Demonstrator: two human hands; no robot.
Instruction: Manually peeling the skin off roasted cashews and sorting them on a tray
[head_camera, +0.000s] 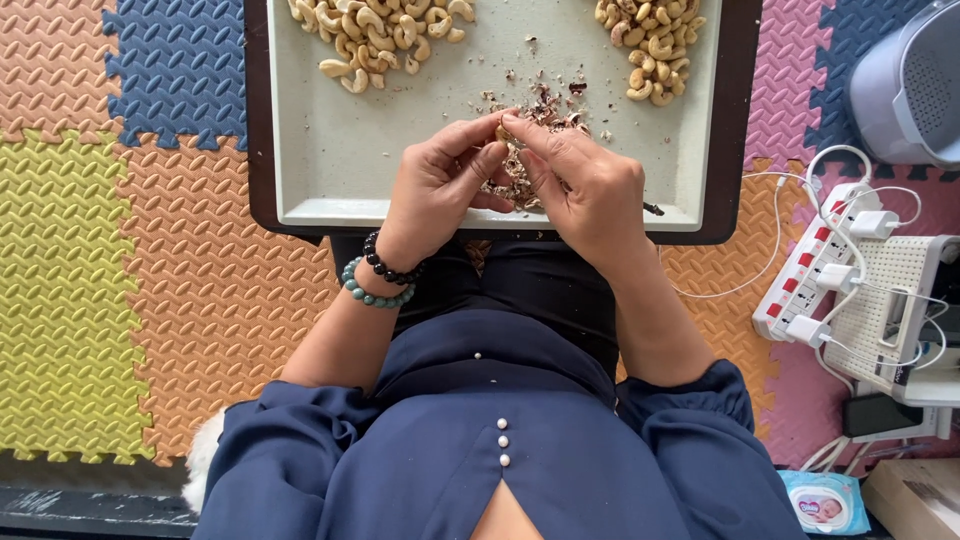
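Over the near part of a pale tray (330, 160) with a dark rim, my left hand (440, 185) and my right hand (585, 185) meet. Their fingertips pinch one small cashew nut (503, 131) between them. Under the hands lies a heap of brownish skin flakes (515, 185). A pile of pale cashews (375, 35) sits at the tray's far left. A second cashew pile (650, 45) sits at its far right. Two bead bracelets (380, 280) circle my left wrist.
The tray rests on my lap over coloured foam puzzle mats (150, 250). To the right lie a white power strip (815, 275) with plugged chargers and cables, a white perforated box (890, 300), a grey appliance (905, 85) and a wipes pack (822, 500).
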